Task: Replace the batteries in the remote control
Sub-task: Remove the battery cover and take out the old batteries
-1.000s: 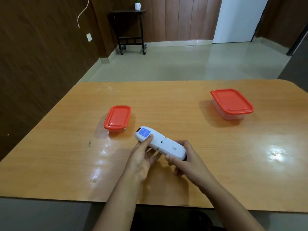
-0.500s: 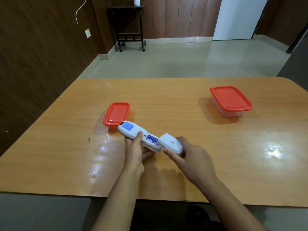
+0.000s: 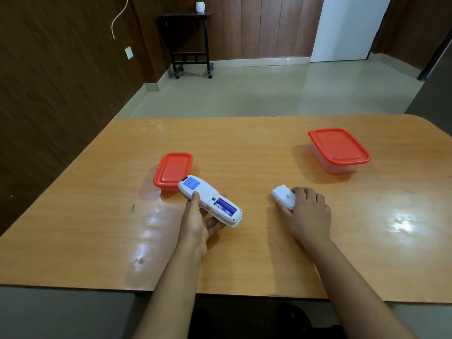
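My left hand [image 3: 195, 223] holds the white remote control [image 3: 204, 195] face down just above the table, thumb on its back. The battery bay is uncovered and blue-purple batteries [image 3: 225, 206] lie inside it. A blue label marks the remote's far end. To the right, my right hand [image 3: 305, 211] rests on the table with its fingers on the white battery cover [image 3: 283, 196], which lies flat on the wood.
A small red-lidded container [image 3: 173, 170] stands just behind the remote. A larger red-lidded clear container [image 3: 338, 149] sits at the far right. The wooden table [image 3: 97, 228] ends near my body. A dark side table stands by the far wall.
The battery cover slid off the remote under my right hand, which carried it to the right and set it on the table. The batteries now show. My left hand kept the remote.
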